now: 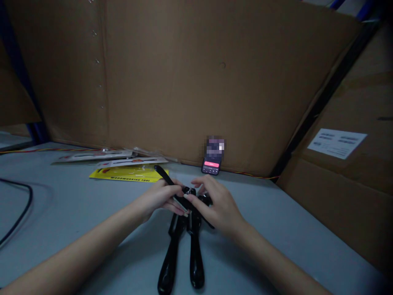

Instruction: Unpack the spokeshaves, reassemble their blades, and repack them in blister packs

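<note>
A long black spokeshave slants across the middle, its far handle pointing up and left. My left hand pinches it near the centre, thumb on top and fingers beneath. On its other side, my right hand has the thumb pressed to the body and the fingers bent around the small metal parts, which are partly hidden. Under both hands lie two more black tools of similar look, their rounded handles toward me: a left one and a right one. Their far ends are covered by my hands.
A yellow printed package lies behind my left hand, beside clear-wrapped packs. A lit phone leans on the cardboard wall. A black cable curves over the grey table at left. A labelled carton stands right.
</note>
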The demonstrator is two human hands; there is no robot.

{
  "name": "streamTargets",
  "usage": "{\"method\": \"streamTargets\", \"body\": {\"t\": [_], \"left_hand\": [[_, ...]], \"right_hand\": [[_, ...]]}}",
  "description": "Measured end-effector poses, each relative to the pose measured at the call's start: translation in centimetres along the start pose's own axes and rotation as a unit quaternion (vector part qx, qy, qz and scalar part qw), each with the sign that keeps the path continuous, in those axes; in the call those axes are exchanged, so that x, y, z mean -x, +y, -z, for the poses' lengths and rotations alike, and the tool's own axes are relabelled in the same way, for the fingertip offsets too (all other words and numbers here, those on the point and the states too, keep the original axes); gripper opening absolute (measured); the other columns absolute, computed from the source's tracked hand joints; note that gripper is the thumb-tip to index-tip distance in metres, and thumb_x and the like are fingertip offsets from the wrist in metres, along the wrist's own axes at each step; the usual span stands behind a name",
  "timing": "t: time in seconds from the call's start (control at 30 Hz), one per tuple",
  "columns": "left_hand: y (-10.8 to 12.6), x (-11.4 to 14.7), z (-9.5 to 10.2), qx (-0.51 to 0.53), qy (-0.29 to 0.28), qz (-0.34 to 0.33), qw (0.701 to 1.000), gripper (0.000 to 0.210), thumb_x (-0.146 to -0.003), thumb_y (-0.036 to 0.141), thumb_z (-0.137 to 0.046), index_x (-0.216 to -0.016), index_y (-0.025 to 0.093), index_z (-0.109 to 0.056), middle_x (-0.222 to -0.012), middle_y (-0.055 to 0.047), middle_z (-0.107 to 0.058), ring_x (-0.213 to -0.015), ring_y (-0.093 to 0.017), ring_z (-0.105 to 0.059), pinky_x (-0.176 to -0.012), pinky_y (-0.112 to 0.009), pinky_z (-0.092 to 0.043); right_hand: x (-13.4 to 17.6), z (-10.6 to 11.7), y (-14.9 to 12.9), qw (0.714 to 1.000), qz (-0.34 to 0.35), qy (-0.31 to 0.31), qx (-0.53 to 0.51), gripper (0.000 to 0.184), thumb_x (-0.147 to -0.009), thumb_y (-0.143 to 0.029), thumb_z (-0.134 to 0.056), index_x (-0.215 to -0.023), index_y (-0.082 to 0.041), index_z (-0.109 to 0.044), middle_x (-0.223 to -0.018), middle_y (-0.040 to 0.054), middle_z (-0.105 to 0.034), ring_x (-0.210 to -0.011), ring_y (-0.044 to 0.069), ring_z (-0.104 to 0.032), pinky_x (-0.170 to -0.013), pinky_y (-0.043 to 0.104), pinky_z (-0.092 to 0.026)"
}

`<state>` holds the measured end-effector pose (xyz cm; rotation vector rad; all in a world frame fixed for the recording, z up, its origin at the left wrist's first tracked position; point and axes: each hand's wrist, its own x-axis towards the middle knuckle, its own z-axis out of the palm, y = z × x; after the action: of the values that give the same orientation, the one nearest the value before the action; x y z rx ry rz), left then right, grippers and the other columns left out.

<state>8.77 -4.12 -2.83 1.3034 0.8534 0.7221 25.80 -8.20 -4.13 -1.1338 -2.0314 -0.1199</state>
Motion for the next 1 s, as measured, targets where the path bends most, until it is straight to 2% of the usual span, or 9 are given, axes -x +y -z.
{"method": "streamTargets", "body": {"t": [0.13, 0.27, 0.37, 0.53, 0.7, 0.87, 1.0], "left_hand": [[-0.16, -0.17, 0.08, -0.012, -0.01, 0.0, 1.0, 0.022, -0.066, 0.019, -0.055, -0.087, 0.011, -0.056, -0.07, -0.01, -0.068, -0.063, -0.023, -0.068, -0.064, -0.035, -0.056], [-0.14, -0.2, 0.12, -0.012, -0.008, 0.002, 1.0, 0.022, -0.067, 0.019, -0.055, -0.086, 0.01, -0.055, -0.072, -0.011, -0.068, -0.063, -0.024, -0.068, -0.064, -0.036, -0.056], [-0.01, -0.13, 0.12, -0.006, 0.003, 0.002, 1.0, 0.022, -0.067, 0.02, -0.055, -0.087, 0.011, -0.054, -0.071, -0.01, -0.068, -0.062, -0.024, -0.068, -0.063, -0.035, -0.056], [-0.03, -0.14, 0.14, -0.008, -0.002, 0.006, 1.0, 0.022, -0.064, 0.018, -0.054, -0.085, 0.011, -0.055, -0.07, -0.01, -0.069, -0.061, -0.023, -0.068, -0.062, -0.034, -0.056], [-0.22, -0.26, 0.1, -0.003, -0.012, 0.014, 1.0, 0.02, -0.064, 0.019, -0.054, -0.082, 0.011, -0.054, -0.066, -0.011, -0.069, -0.061, -0.024, -0.068, -0.061, -0.035, -0.056], [-0.11, -0.21, -0.02, -0.006, -0.014, 0.034, 0.999, 0.021, -0.064, 0.02, -0.054, -0.083, 0.011, -0.054, -0.063, -0.013, -0.069, -0.058, -0.024, -0.068, -0.056, -0.033, -0.054], [0.0, -0.23, 0.25, -0.035, -0.033, 0.064, 0.997, 0.019, -0.064, 0.024, -0.05, -0.073, 0.009, -0.058, -0.059, -0.014, -0.068, -0.052, -0.022, -0.066, -0.049, -0.029, -0.052]], "right_hand": [[-0.17, 0.03, 0.2, 0.998, 0.022, -0.043, 0.035, 0.011, -0.086, -0.021, -0.051, -0.093, -0.019, -0.059, -0.085, 0.0051, -0.06, -0.082, 0.019, -0.054, -0.072, 0.034, -0.043], [-0.3, 0.31, 0.34, 0.992, 0.093, -0.06, 0.065, 0.022, -0.087, -0.011, -0.044, -0.102, -0.018, -0.06, -0.093, 0.0073, -0.062, -0.088, 0.021, -0.054, -0.075, 0.036, -0.042], [-0.32, 0.47, 0.39, 0.988, 0.123, -0.064, 0.073, 0.027, -0.087, -0.008, -0.041, -0.102, -0.017, -0.061, -0.096, 0.0079, -0.062, -0.088, 0.021, -0.054, -0.074, 0.035, -0.042], [-0.31, 0.31, 0.5, 0.989, 0.12, -0.061, 0.058, 0.021, -0.088, -0.012, -0.044, -0.1, -0.017, -0.06, -0.097, 0.0068, -0.062, -0.089, 0.02, -0.054, -0.075, 0.034, -0.042], [-0.38, 0.15, 0.56, 0.989, 0.11, -0.054, 0.088, 0.013, -0.089, -0.015, -0.046, -0.091, -0.015, -0.059, -0.086, 0.0063, -0.062, -0.082, 0.019, -0.054, -0.072, 0.033, -0.041], [-0.44, 0.08, 0.8, 0.971, 0.162, -0.06, 0.164, 0.018, -0.09, -0.014, -0.04, -0.088, -0.014, -0.057, -0.085, 0.0076, -0.06, -0.078, 0.02, -0.053, -0.069, 0.033, -0.04], [-0.37, 0.19, 0.77, 0.956, 0.222, -0.09, 0.171, 0.022, -0.092, -0.013, -0.035, -0.091, -0.013, -0.057, -0.085, 0.0085, -0.061, -0.076, 0.019, -0.053, -0.067, 0.032, -0.043]]}}
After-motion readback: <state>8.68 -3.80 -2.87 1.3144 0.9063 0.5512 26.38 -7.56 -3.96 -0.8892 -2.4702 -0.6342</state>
